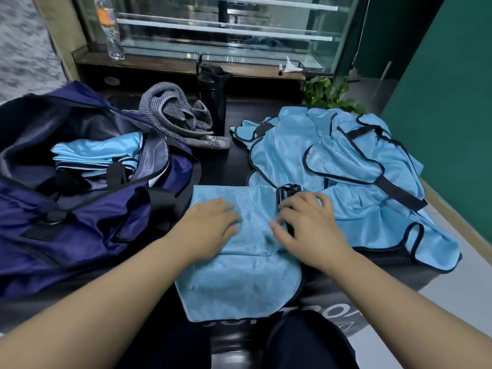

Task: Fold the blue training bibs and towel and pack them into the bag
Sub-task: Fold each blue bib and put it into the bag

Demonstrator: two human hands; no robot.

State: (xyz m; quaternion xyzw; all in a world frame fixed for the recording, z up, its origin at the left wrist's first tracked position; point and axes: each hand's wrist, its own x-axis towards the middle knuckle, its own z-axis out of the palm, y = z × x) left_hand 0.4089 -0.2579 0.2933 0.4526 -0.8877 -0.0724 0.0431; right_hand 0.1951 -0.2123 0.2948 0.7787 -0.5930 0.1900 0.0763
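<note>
We press a shiny mesh bib (234, 267), long axis running away from us, flat with left hand (213, 222); right hand (306, 222) fingers pinch its fold.

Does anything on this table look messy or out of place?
Nothing is spilled or damaged. The loose heap of blue bibs on the right is crumpled, straps tangled, unlike the neat folded stack inside the open navy bag. A grey striped towel lies bunched at the back, not yet folded.

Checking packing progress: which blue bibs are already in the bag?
The folded stack inside the navy bag; the others lie outside it on the table.
</note>
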